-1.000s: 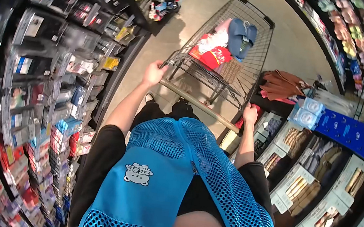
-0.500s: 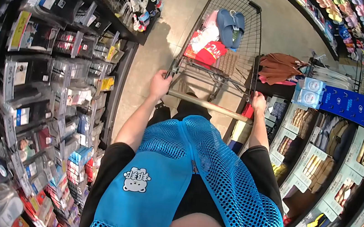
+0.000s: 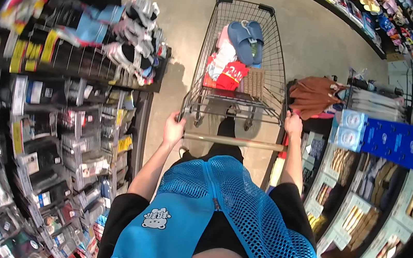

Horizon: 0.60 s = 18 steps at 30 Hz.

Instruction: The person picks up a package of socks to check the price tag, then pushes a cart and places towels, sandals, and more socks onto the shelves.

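A black wire shopping cart stands in front of me, with a pale crossbar handle. My left hand is closed round the left side of its frame, near the bar's end. On the right side, my right hand grips the frame just above the bar. In the basket lie blue slippers joined by a tie, a red packaged item, white and pink soft-looking goods, and a brown patterned piece. The exact kind of the red and white goods cannot be made out.
Shelves of packaged goods line the left, with a rack of hanging socks or similar items beyond. To the right are shelves of folded goods, a blue display strip and hanging brown garments. Grey floor stretches ahead.
The cart has straightened: its handle was slanted and is now nearly level. More of the left-hand hanging rack has come into view. Both hands have kept hold of the cart.
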Each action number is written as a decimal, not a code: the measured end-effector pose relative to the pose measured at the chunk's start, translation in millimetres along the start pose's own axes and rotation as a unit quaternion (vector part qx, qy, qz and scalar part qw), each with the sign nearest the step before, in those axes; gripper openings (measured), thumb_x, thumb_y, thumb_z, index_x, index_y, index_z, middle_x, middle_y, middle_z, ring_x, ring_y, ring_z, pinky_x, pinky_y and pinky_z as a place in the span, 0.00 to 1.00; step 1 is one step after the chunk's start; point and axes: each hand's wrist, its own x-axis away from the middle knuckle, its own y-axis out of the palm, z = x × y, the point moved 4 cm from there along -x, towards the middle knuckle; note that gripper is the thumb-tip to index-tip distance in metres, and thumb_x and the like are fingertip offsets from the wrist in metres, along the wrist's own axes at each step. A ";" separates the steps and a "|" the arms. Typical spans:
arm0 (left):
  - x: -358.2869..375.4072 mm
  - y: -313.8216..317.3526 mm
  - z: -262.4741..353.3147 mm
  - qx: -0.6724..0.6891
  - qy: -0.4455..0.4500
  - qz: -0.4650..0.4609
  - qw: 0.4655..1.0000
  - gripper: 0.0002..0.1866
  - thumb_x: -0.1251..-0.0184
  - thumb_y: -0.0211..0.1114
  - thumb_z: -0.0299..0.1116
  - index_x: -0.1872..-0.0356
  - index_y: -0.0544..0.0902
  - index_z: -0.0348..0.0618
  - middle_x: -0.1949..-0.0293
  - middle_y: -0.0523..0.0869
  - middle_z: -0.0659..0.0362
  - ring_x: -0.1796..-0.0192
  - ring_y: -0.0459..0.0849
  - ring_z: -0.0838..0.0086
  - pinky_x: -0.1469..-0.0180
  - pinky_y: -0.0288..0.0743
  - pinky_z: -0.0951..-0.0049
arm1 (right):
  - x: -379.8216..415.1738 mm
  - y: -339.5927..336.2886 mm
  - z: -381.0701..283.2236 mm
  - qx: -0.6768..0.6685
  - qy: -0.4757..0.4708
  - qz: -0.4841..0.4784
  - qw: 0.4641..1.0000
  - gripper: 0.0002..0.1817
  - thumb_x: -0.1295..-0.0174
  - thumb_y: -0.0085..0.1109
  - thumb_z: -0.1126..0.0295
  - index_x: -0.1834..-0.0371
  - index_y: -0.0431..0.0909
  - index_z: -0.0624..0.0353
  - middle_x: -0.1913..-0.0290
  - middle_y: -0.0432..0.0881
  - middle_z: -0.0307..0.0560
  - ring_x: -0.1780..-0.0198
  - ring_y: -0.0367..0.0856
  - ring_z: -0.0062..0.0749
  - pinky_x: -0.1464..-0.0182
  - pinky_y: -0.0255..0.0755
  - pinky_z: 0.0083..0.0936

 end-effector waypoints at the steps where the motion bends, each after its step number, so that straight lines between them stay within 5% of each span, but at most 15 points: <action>1: -4.4 3.7 17.1 -0.011 -0.015 -0.008 1.000 0.17 0.44 0.61 0.33 0.53 0.78 0.36 0.73 0.83 0.51 0.70 0.82 0.66 0.64 0.74 0.67 | -11.8 -7.2 -8.0 -0.002 -0.007 -0.019 1.000 0.23 0.34 0.40 0.51 0.51 0.75 0.58 0.53 0.78 0.66 0.47 0.73 0.60 0.45 0.67 0.46; 4: -38.7 19.4 35.7 -0.150 -0.002 0.007 0.989 0.19 0.47 0.62 0.33 0.53 0.77 0.37 0.69 0.84 0.48 0.64 0.83 0.60 0.60 0.74 0.64 | -53.0 -24.4 -26.0 -0.039 -0.036 -0.017 0.998 0.23 0.35 0.41 0.52 0.54 0.76 0.61 0.57 0.78 0.70 0.50 0.74 0.62 0.47 0.68 0.47; 14: -145.3 65.3 148.6 -0.183 -0.018 0.042 0.982 0.18 0.46 0.58 0.33 0.53 0.80 0.42 0.68 0.84 0.43 0.60 0.83 0.54 0.56 0.74 0.62 | -188.5 -74.5 -96.7 -0.040 -0.054 0.004 0.998 0.23 0.35 0.40 0.53 0.55 0.77 0.61 0.57 0.80 0.64 0.53 0.76 0.61 0.49 0.70 0.47; 18: -194.0 82.2 193.5 -0.156 -0.005 0.017 0.988 0.19 0.45 0.58 0.35 0.52 0.78 0.41 0.60 0.83 0.42 0.55 0.82 0.51 0.51 0.74 0.59 | -262.6 -81.3 -121.4 -0.012 -0.083 -0.020 0.996 0.23 0.35 0.42 0.53 0.56 0.79 0.61 0.56 0.79 0.64 0.50 0.76 0.56 0.48 0.69 0.45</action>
